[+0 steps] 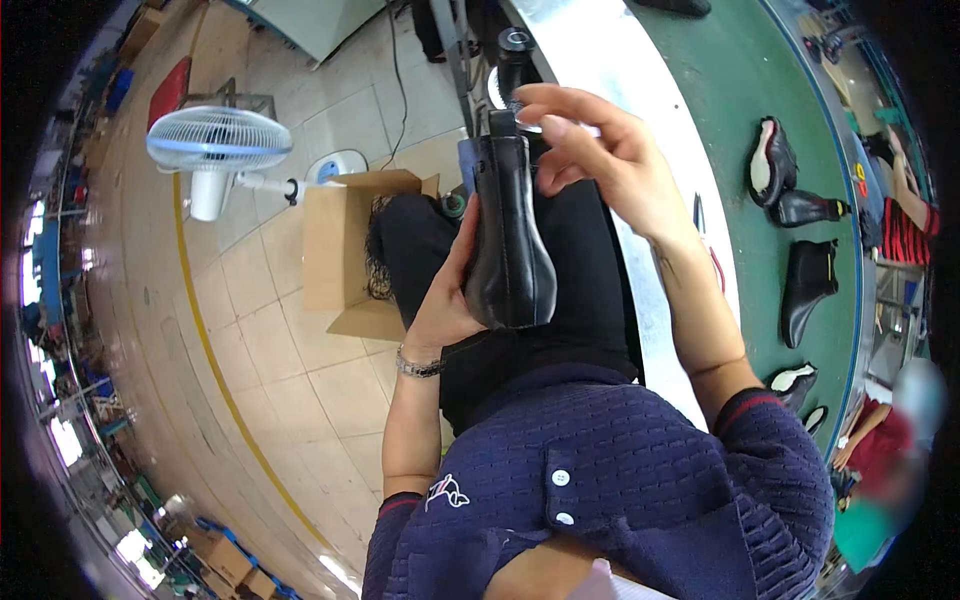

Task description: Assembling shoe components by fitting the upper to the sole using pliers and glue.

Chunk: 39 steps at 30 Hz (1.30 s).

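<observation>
A black leather ankle boot stands over my lap, its rounded end toward me and its top opening away from me. My left hand is wrapped round the boot's left side, with a metal bracelet on the wrist. To the right of the boot's upper end, my right hand hovers with its fingers loosely bent and apart. I see nothing held in it. Just beyond the boot is a black upright machine part with a round top, partly hidden by my right hand and the boot.
Left of my legs stands an open cardboard box with dark stringy scraps. A white fan is farther left. Along my right runs a white ledge beside a green conveyor carrying several black shoes. Co-workers are beyond it.
</observation>
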Motion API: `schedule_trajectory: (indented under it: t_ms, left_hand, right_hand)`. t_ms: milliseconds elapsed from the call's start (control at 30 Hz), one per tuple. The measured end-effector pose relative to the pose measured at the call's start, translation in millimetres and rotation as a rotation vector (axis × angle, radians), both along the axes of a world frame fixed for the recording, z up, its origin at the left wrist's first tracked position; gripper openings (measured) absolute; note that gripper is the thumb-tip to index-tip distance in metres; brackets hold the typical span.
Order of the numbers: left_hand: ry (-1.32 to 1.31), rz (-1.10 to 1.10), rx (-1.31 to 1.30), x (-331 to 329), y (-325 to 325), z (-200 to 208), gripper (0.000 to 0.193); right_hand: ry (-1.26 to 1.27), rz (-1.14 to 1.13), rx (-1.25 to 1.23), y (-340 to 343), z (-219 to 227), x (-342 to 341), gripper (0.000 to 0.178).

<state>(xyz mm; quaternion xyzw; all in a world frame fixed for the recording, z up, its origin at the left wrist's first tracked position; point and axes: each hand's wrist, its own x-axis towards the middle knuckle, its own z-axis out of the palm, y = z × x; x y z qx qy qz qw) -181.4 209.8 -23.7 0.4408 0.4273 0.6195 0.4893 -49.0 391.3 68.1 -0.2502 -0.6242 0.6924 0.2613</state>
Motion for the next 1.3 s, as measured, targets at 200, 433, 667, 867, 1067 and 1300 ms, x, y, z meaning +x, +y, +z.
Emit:
schedule_trajectory:
  t_ms: [200,433,667,867,1067,1300]
  left_hand:
    - [0.031,0.209,-0.238,-25.5,-49.4,-4.4,0.129]
    - [-0.575,0.298,-0.688,-65.6,-75.2,-18.7,0.053]
    - [-0.405,0.178,-0.718,-50.9,-7.2,-1.8,0.056]
    - [-0.275,0.202,-0.632,-40.4,12.4,-12.7,0.083]
    - [0.288,0.458,-0.392,-55.4,25.8,-22.2,0.075]
    - [0.003,0.563,-0.421,-52.9,50.4,-27.1,0.038]
  right_hand:
    - [-0.883,-0.244,0.759,13.2,-87.1,101.6,0.050]
    - [-1.192,-0.218,0.835,-30.5,-155.1,199.9,0.054]
    - [-0.943,-0.282,0.114,-3.0,-115.3,164.0,0.047]
    - [-0.610,0.184,-0.509,-6.4,-10.5,49.5,0.072]
    - [-0.482,0.364,-0.614,-17.1,-3.5,-22.1,0.071]
    - [-0.693,0.520,-0.553,5.5,-1.0,-56.3,0.065]
